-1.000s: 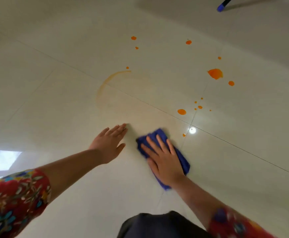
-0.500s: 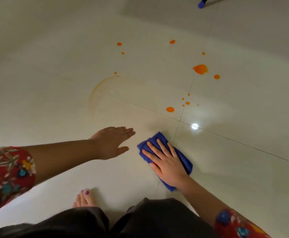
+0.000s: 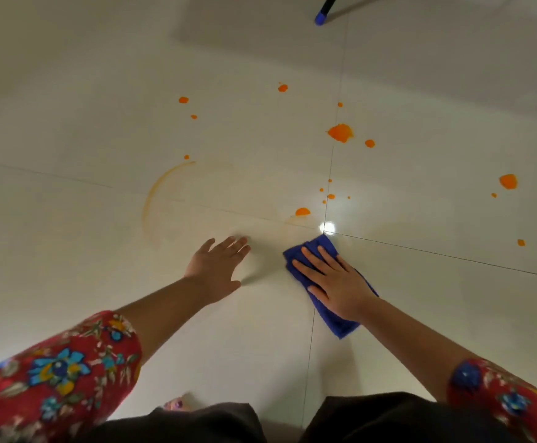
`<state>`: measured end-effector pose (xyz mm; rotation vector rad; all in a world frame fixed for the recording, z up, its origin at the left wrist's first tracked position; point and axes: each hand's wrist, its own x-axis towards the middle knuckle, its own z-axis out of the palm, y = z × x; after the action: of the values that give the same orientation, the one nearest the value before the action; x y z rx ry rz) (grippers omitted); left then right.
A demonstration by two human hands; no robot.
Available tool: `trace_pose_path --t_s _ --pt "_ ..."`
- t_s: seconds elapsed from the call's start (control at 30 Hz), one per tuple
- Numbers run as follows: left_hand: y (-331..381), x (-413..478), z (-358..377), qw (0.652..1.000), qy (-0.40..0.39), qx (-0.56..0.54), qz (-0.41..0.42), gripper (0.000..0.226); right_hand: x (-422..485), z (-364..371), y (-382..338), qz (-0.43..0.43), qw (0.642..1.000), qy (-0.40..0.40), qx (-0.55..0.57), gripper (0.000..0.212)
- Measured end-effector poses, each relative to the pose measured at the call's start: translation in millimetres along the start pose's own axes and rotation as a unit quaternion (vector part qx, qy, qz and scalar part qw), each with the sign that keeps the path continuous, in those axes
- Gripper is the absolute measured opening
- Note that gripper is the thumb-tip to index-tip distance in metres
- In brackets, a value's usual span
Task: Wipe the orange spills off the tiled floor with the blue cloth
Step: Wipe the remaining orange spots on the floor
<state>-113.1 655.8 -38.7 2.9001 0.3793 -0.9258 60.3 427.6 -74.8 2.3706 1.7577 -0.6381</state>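
The cloth (image 3: 340,326) is deep blue. The floor (image 3: 69,251) is glossy cream tile with thin dark grout lines. Beyond the cloth the spills (image 3: 340,133) are bright orange blots and specks; left of it a smear (image 3: 152,199) curves in pale orange. The sleeves (image 3: 62,372) are red with blue, yellow and white flowers. The trousers (image 3: 388,420) are black. Far beyond it, a black leg (image 3: 324,11) has a blue tip.

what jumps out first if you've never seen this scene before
The bright orange spills scattered over the pale tiled floor, the biggest blot right of centre near the top, with a faint orange arc smeared at left. Next, the blue cloth low at centre right, pressed flat under the right hand, while the left hand lies open beside it to the left.
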Motion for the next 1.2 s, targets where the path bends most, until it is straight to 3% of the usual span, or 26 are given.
trace_pose_path --t_s 0.17,0.33,0.4,0.47,0.53,0.6,0.67,0.7,0.77,0.83,0.97,1.07,1.2 --pt "-1 -4 1 0.999 0.000 -0.038 0.010 0.075 -16 -19 25 0.097 0.990 -0.098 -0.004 0.058" --pt "-11 0 1 0.997 0.059 -0.036 0.017 0.072 22 -22 19 0.204 0.977 -0.038 0.039 0.057" --pt "-11 2 3 0.997 0.071 -0.042 0.011 0.079 22 -18 3 0.157 0.987 -0.013 0.033 0.058" --pt "-13 6 5 0.996 0.075 -0.048 -0.004 0.087 3 1 -6 0.050 0.999 -0.004 0.005 0.055" --pt "-20 13 6 0.997 0.066 -0.048 -0.014 0.095 -9 7 10 0.028 1.000 -0.011 0.002 0.053" --pt "-23 16 10 0.996 0.066 -0.059 -0.012 0.097 9 -5 41 0.130 0.990 0.018 0.044 0.054" --pt "-23 16 13 0.995 0.070 -0.074 -0.009 0.097 48 -25 70 0.266 0.959 0.040 0.093 0.053" --pt "-24 16 14 0.994 0.075 -0.084 -0.006 0.096 71 -35 79 0.293 0.948 0.042 0.119 0.052" --pt "-27 16 15 0.990 0.095 -0.100 0.001 0.096 109 -53 74 0.274 0.954 0.039 0.114 0.052" --pt "-32 19 16 0.985 0.116 -0.125 0.009 0.098 129 -57 51 0.196 0.975 0.040 0.094 0.053" --pt "-35 18 14 0.972 0.144 -0.188 0.013 0.100 78 -17 14 0.055 0.994 0.090 0.030 0.053" --pt "-35 16 15 0.967 0.160 -0.198 0.012 0.099 54 -7 51 0.118 0.987 0.102 0.048 0.052" --pt "-36 18 15 0.964 0.167 -0.205 0.022 0.099 125 -46 75 0.246 0.956 0.140 0.076 0.057"
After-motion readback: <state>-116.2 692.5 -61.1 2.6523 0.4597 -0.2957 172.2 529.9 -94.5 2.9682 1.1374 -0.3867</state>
